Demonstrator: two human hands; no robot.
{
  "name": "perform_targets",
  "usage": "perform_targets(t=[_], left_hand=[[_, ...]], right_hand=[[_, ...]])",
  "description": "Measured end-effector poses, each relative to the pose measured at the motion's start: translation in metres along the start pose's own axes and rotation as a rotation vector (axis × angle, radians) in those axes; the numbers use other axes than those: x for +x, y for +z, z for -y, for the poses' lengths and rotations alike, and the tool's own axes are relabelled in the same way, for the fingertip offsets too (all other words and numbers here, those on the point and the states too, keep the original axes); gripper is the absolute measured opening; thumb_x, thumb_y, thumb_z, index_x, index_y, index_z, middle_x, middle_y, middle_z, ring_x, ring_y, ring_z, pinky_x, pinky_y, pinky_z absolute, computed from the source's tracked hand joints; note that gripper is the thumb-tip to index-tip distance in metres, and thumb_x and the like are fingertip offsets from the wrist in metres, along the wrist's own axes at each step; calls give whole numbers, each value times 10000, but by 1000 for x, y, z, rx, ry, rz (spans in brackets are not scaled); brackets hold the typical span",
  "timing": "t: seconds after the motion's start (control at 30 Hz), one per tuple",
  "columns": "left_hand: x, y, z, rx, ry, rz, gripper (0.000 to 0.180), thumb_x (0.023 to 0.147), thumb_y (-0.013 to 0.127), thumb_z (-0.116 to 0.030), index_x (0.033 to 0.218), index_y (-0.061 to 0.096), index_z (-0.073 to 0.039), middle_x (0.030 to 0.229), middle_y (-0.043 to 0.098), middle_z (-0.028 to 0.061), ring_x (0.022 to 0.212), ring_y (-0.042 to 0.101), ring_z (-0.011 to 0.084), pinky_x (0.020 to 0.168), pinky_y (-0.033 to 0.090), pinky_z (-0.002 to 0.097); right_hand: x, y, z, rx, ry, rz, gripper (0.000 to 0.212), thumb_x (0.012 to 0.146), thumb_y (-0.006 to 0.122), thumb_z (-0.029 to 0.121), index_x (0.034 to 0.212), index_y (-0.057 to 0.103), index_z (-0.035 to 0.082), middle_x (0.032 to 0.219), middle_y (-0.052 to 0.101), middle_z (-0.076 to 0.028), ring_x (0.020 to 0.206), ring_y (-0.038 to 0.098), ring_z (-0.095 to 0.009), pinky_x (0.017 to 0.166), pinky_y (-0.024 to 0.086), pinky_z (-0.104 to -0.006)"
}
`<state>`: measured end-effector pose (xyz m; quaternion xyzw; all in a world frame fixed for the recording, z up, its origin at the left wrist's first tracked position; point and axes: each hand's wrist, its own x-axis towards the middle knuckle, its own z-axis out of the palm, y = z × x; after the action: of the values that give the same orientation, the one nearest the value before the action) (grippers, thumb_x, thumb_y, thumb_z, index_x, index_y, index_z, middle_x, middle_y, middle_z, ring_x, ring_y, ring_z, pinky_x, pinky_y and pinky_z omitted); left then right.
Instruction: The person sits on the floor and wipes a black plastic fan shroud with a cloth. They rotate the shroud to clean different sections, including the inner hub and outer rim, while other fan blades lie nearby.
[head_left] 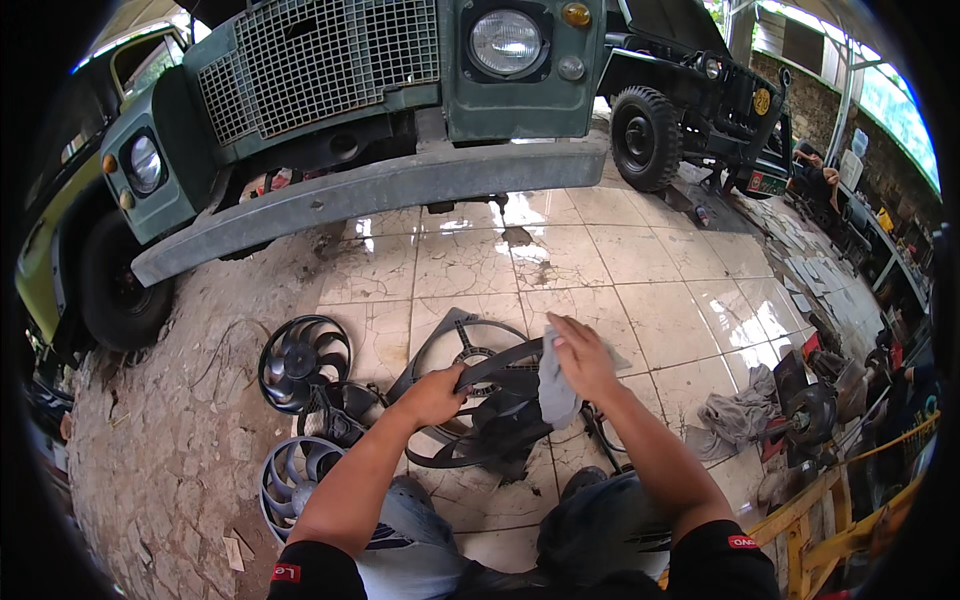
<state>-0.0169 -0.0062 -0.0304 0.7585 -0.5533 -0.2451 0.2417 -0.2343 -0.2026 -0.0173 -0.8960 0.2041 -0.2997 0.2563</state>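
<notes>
Nearest, two denim-clad legs (405,540), set apart. Left of them, one grey fan (298,490) and, farther out, one black fan (303,362), both ringed. Between and ahead of the legs, one black fan shroud (510,362), tilted over the tiled floor (570,262): curved band, dull dark finish, blade-like parts beneath; whether the spoked frame behind belonged to it could not be told. The left hand (435,397) grasped its band, fingers curled round. The right hand (586,364) held one grey cloth (558,385) to the band's other end, fingers extended. The step in hand was judged to be wiping; the next move seemed to call for a firm left grip and a cloth stroke along the curve. To the right, one crumpled rag (740,410). Beyond, one green vehicle (520,112) with a grey bumper (385,195); farthest, one black vehicle (735,105).
</notes>
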Motion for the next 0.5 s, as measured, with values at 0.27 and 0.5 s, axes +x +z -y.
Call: perform_targets(t=[0.27,0.5], left_hand=[[-3,-2,-19,-66,-73,59,326,973,573,-219,1224,543,-12,1071,666,294,1019,634,462,868,483,497],[-6,-3,-25,2,-4,18,374,963,595,-226,1261,523,-12,1010,676,283,1000,642,457,849,488,495]], right_hand=[[-1,2,-43,-125,-156,-130,380,982,475,207,1283,581,2,1222,637,-206,1166,586,-373,1039,419,-483],[1,29,-39,-66,-12,-268,338,949,511,181,1198,626,-17,1207,662,-211,1172,608,-367,1064,419,-467]])
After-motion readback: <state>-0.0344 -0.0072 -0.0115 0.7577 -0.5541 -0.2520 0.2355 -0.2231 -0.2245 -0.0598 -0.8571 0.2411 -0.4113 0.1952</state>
